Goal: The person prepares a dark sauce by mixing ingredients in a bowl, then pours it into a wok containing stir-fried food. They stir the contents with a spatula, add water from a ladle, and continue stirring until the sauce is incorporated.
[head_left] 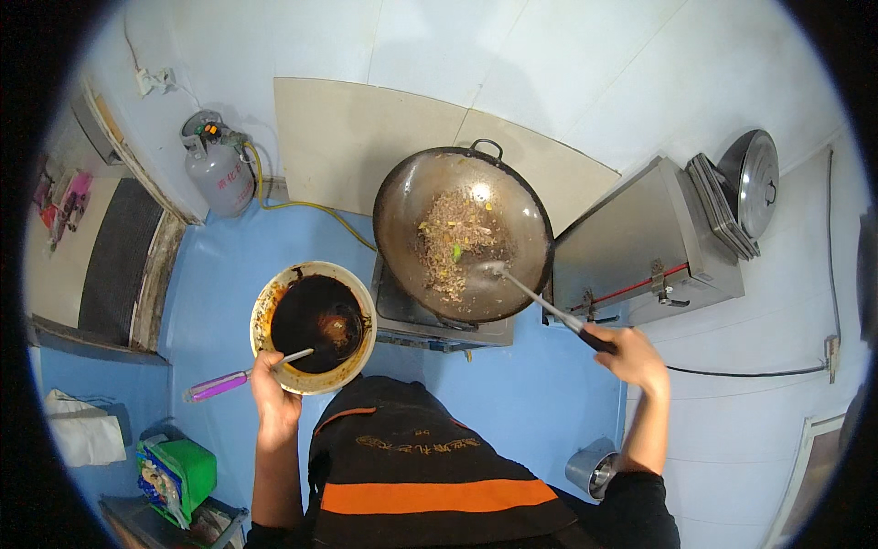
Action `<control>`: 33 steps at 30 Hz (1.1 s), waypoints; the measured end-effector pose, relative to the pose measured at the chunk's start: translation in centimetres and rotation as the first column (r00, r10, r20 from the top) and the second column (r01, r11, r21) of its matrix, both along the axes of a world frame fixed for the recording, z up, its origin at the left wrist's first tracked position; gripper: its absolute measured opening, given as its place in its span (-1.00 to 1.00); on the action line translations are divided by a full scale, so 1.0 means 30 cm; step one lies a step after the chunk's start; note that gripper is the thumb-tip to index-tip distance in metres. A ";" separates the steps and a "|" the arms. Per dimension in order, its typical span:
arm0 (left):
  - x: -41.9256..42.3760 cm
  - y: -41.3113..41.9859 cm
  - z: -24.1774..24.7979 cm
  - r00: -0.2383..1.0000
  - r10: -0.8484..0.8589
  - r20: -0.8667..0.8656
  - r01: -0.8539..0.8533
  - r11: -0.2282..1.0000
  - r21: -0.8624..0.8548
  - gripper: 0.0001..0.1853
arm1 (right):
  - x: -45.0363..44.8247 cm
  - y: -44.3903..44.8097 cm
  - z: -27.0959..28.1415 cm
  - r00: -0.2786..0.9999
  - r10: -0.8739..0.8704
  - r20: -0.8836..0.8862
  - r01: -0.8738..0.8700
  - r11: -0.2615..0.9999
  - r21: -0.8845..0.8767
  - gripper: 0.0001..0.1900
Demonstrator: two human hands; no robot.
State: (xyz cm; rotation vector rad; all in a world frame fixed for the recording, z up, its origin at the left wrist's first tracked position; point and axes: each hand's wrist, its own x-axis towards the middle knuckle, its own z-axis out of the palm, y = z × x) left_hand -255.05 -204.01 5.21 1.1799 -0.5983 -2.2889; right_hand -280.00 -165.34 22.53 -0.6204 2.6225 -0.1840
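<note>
A large round wok (525, 237) stands on a stove (405, 312), with crumbly minced food (446, 237) spread over its middle, dotted with yellow and green bits. My right hand (631, 357) grips the dark handle of a metal wok spatula (545, 302), whose blade rests in the wok beside the food. In my left hand (271, 394) is the rim of a pale bowl (263, 319) of dark sauce (309, 316), held left of the wok. A spoon with a purple handle (218, 387) leans over that rim under my thumb, its tip in the sauce.
A grey gas cylinder (219, 171) stands at the back left, its yellow hose (312, 204) running to the stove. Right of the wok is a steel cabinet (631, 233) with trays (720, 206) and a lid (758, 185) on top. A metal bucket (591, 470) and green container (182, 473) sit lower down.
</note>
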 end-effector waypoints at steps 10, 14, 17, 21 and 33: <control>0.002 -0.011 -0.046 1.000 0.009 -0.007 -0.009 0.998 0.058 -0.67 | -0.036 -0.263 -0.557 0.993 -0.085 -0.081 0.093 0.990 0.101 -0.37; -0.014 0.004 0.000 1.000 0.014 -0.005 -0.014 0.998 0.061 -0.68 | -0.120 -0.365 -0.707 0.978 -0.148 -0.147 0.135 0.987 -0.092 -0.34; 0.003 -0.012 -0.042 1.000 0.001 0.001 -0.001 0.998 0.064 -0.67 | -0.112 -0.300 -0.727 0.995 -0.049 -0.091 0.038 0.992 -0.123 -0.30; 0.007 -0.006 -0.047 1.000 0.021 -0.015 -0.020 0.997 0.071 -0.66 | -0.018 -0.136 -0.475 0.989 0.137 0.051 -0.135 0.990 -0.027 -0.31; -0.004 -0.012 -0.019 0.999 0.022 0.036 -0.025 0.997 0.078 -0.68 | -0.110 -0.371 -0.657 0.992 -0.079 -0.099 0.062 0.984 -0.167 -0.36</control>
